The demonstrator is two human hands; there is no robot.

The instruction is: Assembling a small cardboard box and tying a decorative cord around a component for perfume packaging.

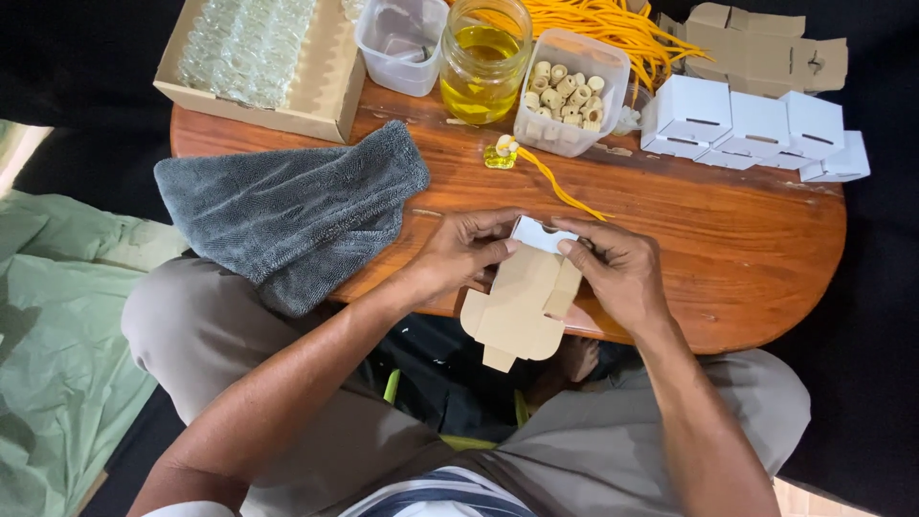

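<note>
2 hands on 1 flat box blank (522, 306), at the table (728, 239) near edge. Long axis runs 1 to 7 o'clock; top flap sits between both thumbs. Left hand (459, 254) pinches it from 9, right hand (617, 268) from 3, equally close. Towel (287, 211) at 9, folded white boxes (756, 124) at 1, oil jar (483, 62) at 12.

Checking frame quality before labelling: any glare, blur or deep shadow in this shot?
Head view: sharp, evenly lit; mild sheen on the wooden table and oil jar; surroundings fall to black; both hands, left and right, and the flat cardboard box are crisp.
</note>
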